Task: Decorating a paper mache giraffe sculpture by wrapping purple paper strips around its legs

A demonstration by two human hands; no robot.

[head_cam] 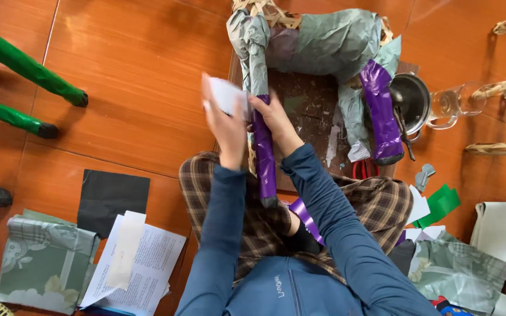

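Left hand (225,120): fingers pinched on small white paper piece (228,96), held against front leg of grey-paper-wrapped woven animal frame (323,44). Right hand (273,117): fingers clamped around that leg above purple paper wrapping (264,155). Frame standing on dark wooden board (308,105) on floor. Best pressed flat, smoothed downward, leg kept steady.

Single head view, straight down, close over lap, floor (136,70).
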